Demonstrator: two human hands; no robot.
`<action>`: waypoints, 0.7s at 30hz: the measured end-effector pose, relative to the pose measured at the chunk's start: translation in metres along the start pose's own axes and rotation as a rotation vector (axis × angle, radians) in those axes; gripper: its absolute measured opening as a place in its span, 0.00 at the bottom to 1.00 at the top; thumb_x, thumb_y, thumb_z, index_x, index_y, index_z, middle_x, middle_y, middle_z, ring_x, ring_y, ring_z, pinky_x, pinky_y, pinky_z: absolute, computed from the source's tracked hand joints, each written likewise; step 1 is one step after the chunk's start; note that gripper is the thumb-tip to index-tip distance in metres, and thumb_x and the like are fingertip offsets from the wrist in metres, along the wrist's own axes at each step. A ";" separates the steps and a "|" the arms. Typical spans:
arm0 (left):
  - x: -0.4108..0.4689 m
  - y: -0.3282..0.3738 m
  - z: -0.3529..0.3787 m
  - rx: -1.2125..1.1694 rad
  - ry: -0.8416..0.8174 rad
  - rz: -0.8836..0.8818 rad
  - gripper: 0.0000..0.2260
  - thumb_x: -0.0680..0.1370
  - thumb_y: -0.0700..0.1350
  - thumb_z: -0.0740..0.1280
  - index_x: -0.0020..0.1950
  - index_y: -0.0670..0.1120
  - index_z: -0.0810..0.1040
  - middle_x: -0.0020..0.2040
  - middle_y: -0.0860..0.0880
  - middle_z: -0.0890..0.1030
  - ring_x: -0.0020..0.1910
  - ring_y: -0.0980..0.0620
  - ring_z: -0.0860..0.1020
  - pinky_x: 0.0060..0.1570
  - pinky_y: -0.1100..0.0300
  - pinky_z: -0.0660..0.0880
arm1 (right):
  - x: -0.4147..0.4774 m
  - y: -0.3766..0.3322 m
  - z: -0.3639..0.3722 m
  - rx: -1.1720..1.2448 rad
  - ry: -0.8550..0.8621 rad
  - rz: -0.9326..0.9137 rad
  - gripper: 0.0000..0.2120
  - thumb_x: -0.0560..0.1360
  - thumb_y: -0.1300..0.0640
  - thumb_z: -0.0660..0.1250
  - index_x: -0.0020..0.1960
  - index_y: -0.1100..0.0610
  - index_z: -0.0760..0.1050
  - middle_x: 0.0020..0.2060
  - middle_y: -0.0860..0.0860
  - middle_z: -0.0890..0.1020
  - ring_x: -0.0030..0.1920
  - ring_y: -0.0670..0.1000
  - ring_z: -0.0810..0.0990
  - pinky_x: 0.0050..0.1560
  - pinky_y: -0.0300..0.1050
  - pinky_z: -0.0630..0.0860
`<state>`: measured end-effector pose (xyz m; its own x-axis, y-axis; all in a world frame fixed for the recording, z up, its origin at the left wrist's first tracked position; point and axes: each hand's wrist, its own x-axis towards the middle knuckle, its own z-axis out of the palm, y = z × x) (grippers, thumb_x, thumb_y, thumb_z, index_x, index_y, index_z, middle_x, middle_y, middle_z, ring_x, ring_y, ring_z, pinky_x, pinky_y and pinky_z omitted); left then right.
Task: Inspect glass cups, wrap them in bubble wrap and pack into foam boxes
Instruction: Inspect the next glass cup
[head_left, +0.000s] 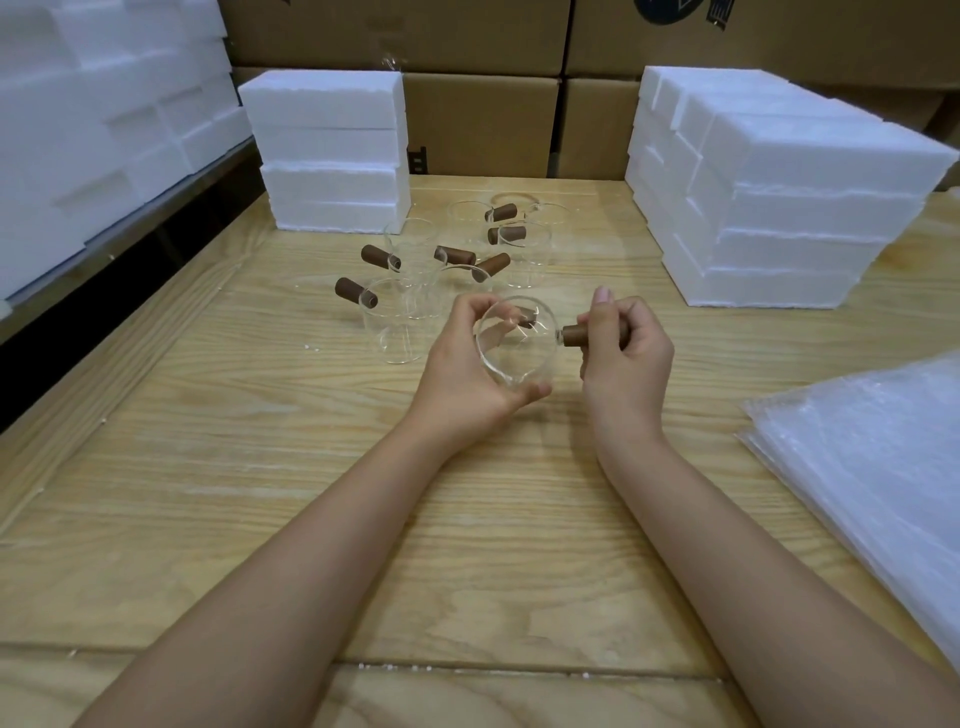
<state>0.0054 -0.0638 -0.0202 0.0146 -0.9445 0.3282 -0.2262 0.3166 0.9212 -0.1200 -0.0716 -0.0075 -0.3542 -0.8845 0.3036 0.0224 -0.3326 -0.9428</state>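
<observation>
Head view: left hand (462, 374) cupped a clear glass cup (511, 358), mouth toward camera; right hand (628, 358) gripped its brown cylindrical handle (574, 335), pointing right.

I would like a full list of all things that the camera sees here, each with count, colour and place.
held cup: one, clear with brown handle, between both hands
other cups: at least six, same colours, standing behind it
foam boxes: three stacks, white, left, back and right
cardboard boxes: several, brown, at the back
bubble wrap: one pile, clear, right table edge
table: one, light wood, underneath
left hand: holds the cup's body
right hand: grips its handle
</observation>
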 end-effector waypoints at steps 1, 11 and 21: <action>0.000 0.000 0.000 0.031 -0.003 0.005 0.31 0.62 0.35 0.81 0.52 0.55 0.66 0.55 0.61 0.75 0.61 0.56 0.77 0.62 0.61 0.72 | 0.001 0.001 -0.001 -0.018 -0.008 -0.008 0.14 0.80 0.55 0.62 0.36 0.58 0.70 0.31 0.60 0.79 0.29 0.40 0.77 0.42 0.44 0.73; 0.002 -0.004 -0.001 0.197 -0.039 -0.081 0.26 0.61 0.45 0.82 0.50 0.56 0.69 0.50 0.56 0.77 0.52 0.59 0.79 0.48 0.67 0.72 | 0.020 0.016 -0.017 -0.413 -0.079 -0.013 0.18 0.80 0.51 0.60 0.35 0.59 0.72 0.35 0.55 0.83 0.36 0.51 0.78 0.33 0.36 0.68; 0.007 -0.010 -0.001 0.252 -0.089 -0.188 0.26 0.61 0.47 0.81 0.51 0.52 0.69 0.48 0.62 0.75 0.55 0.61 0.78 0.47 0.65 0.70 | 0.043 -0.025 -0.044 -0.680 -0.194 0.006 0.05 0.77 0.51 0.64 0.45 0.51 0.77 0.40 0.43 0.77 0.41 0.46 0.74 0.37 0.39 0.67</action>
<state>0.0089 -0.0734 -0.0271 -0.0033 -0.9918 0.1276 -0.4619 0.1147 0.8795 -0.1767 -0.0873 0.0228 -0.1820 -0.9490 0.2574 -0.5874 -0.1050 -0.8024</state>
